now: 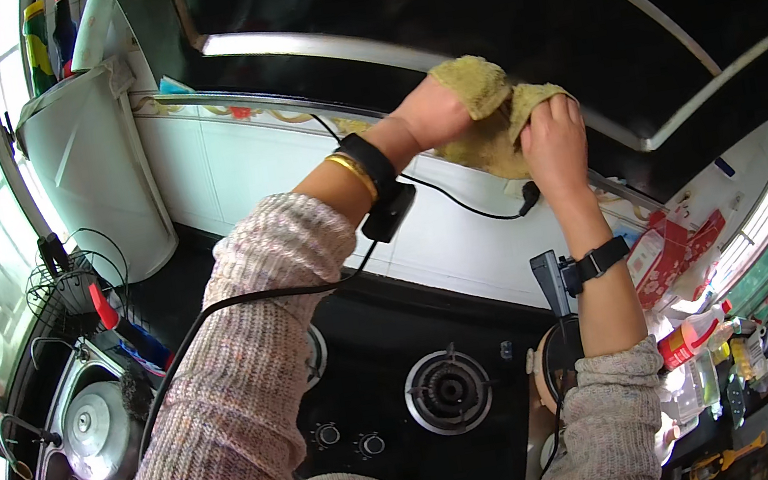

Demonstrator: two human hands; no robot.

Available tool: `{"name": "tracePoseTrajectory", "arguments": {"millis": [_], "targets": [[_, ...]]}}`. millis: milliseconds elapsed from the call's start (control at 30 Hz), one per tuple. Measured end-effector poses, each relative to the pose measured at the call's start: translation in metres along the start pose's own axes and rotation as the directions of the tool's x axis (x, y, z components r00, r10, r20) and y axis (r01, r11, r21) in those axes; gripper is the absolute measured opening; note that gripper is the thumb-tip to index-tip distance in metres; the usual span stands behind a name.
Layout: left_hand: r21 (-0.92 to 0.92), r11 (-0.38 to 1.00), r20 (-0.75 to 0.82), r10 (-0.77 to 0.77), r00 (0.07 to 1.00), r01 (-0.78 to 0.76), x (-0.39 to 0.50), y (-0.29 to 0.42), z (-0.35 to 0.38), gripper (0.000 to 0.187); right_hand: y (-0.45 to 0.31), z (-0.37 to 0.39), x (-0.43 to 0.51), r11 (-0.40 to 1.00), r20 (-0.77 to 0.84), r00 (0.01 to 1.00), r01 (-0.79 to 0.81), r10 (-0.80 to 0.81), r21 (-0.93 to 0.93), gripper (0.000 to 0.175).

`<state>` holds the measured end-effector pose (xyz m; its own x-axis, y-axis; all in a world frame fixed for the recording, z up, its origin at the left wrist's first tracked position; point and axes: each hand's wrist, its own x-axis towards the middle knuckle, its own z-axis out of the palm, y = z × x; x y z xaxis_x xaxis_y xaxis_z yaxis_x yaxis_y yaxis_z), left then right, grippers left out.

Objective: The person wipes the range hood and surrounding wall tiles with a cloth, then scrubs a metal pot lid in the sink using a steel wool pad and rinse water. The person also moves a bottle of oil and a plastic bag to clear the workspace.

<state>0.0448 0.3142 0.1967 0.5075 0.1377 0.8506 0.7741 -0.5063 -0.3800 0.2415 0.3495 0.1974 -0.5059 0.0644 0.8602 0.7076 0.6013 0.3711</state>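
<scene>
Both of my hands are raised to a black range hood (344,74) above the stove. A yellow-green cloth (488,142) hangs between them. My left hand (436,113) grips its left part, with a fold of the cloth covering the fingers. My right hand (554,144) has its fingers bent over the cloth's right edge. The cloth lies against the hood's lower metal edge, and its lower part hangs in front of the tiled wall. Each wrist bears a black strap with a device, and a gold bangle is on the left one.
Below is a black gas hob (404,326) with a burner (449,390) and knobs. A sink (64,466) at left holds a lidded metal pot (102,435). A black plug (529,197) with a cable is at the wall. Bottles (689,336) and boxes crowd the right.
</scene>
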Motion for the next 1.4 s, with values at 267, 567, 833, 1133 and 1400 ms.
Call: {"name": "tracePoseTrajectory", "arguments": {"millis": [267, 567, 833, 1133, 1400], "targets": [[0.290, 0.957, 0.051, -0.041, 0.998, 0.024, -0.115, -0.103, -0.121, 0.042, -0.155, 0.056, 0.079, 0.986, -0.081, 0.987, 0.146, -0.139, 0.082, 0.011], [0.674, 0.696, 0.089, -0.411, 0.907, 0.249, -0.196, -0.124, -0.234, 0.053, -0.300, 0.096, 0.151, 0.933, -0.122, 0.971, 0.232, -0.205, 0.275, 0.020], [0.544, 0.727, -0.069, -0.459, 0.886, 0.419, -0.140, -0.075, -0.149, 0.063, -0.212, 0.069, 0.118, 0.939, -0.088, 0.975, 0.220, -0.204, 0.265, 0.017], [0.575, 0.753, 0.085, -0.445, 0.891, 0.321, -0.057, -0.009, -0.081, 0.063, -0.104, 0.030, 0.058, 0.977, -0.002, 0.992, 0.122, -0.124, 0.176, 0.016], [0.546, 0.779, 0.169, -0.462, 0.871, 0.308, 0.037, 0.080, 0.024, 0.057, 0.020, -0.030, -0.018, 0.998, 0.225, 0.973, -0.044, 0.055, -0.055, 0.023]]}}
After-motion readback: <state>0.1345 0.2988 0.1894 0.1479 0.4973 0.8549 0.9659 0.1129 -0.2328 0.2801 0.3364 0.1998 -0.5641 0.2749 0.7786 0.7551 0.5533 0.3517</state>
